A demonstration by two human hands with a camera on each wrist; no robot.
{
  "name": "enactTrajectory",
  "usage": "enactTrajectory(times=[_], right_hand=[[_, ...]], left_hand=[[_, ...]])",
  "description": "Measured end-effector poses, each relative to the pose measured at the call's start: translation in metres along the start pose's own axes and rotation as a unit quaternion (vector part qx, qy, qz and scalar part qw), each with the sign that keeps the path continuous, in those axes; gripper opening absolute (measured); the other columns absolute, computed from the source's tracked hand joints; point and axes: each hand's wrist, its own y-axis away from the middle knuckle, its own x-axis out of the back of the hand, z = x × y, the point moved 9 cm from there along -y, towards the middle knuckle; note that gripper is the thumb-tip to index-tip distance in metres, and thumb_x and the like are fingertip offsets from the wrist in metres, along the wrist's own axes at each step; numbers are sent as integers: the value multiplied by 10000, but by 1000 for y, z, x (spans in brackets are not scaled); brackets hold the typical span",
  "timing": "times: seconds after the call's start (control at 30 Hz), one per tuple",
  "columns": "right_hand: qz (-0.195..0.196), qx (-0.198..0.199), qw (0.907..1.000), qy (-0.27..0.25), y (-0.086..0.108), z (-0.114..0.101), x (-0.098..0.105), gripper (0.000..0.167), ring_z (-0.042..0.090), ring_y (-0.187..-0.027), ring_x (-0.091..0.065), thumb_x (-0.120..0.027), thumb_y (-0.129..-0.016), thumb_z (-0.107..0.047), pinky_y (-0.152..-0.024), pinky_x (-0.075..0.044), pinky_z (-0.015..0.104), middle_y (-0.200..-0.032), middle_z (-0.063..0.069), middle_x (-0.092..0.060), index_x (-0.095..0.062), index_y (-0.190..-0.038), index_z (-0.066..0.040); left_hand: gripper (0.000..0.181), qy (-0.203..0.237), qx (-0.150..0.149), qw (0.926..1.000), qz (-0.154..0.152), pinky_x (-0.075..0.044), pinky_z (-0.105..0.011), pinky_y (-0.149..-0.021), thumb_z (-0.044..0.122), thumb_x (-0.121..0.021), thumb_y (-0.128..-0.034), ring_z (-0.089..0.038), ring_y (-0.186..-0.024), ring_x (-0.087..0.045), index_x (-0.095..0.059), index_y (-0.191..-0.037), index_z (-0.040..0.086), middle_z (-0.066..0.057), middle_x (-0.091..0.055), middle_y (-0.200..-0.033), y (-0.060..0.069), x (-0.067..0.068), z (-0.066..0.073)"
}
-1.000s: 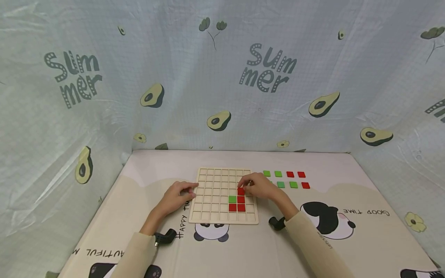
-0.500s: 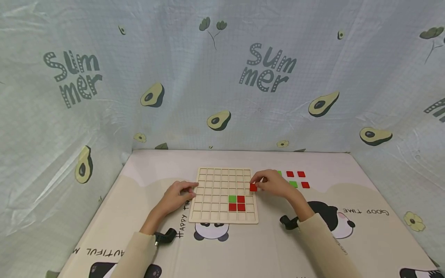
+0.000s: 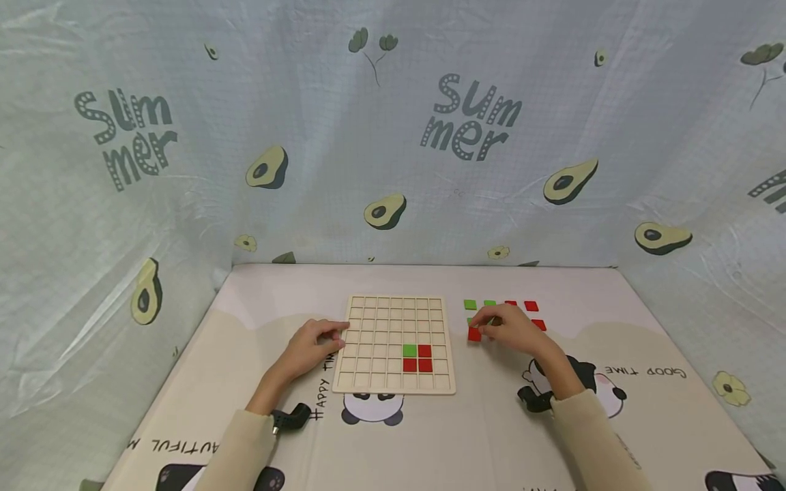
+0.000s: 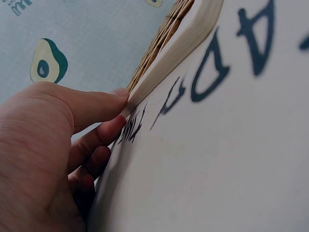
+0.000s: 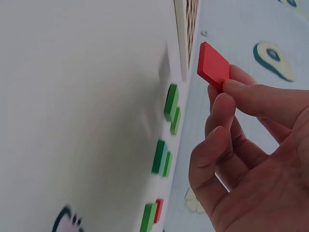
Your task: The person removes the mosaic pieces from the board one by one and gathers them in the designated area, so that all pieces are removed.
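Okay, so we had a red tile (image 5: 214,66) pinched in the right hand's (image 3: 510,329) thumb and fingers, up off the table (image 3: 430,443), just right of the wooden board (image 3: 371,338). Our left hand (image 3: 310,346) was loosely open, fingertips touching the board's left edge. Three red squares (image 3: 425,365) (plus one green square (image 3: 409,350)) sat in its near right part.

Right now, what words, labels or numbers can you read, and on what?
"SUMMER", twice: pale grey avocado-print sheet.
"HAPPY TI", rest unclear: beige panda-print tablecloth.
"GOOD TIME", upside down: tablecloth.
"AUTIFUL M", upside down, partly hidden: tablecloth.
Beside the beige right sleeve: too small.
Lettering at right and bottom edges: cut off.
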Motion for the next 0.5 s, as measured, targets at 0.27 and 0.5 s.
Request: enactTrajectory(times=[0.27,0.5], right_hand=[[-22,-146,9998,-135,5,14,3,179,198,-753,-619,-638,-955,-32,-684,-532,277,-988,67,-714,-779,-1050,-88],[-51,-210,9996,-154,7,21,0,178,173,-765,-596,-638,-957,-34,-686,-523,267,-997,72,-714,-777,-1051,-93]], left_hand=[[384,43,-45,10000,0,-403,-351,-883,156,-738,-941,-155,-929,-532,-712,-1316,78,35,-666,-922,0,0,1],[384,18,-36,10000,21,-394,-354,-885,164,-737,-939,-159,-935,-524,-715,-1314,80,40,-671,-924,0,1,1]])
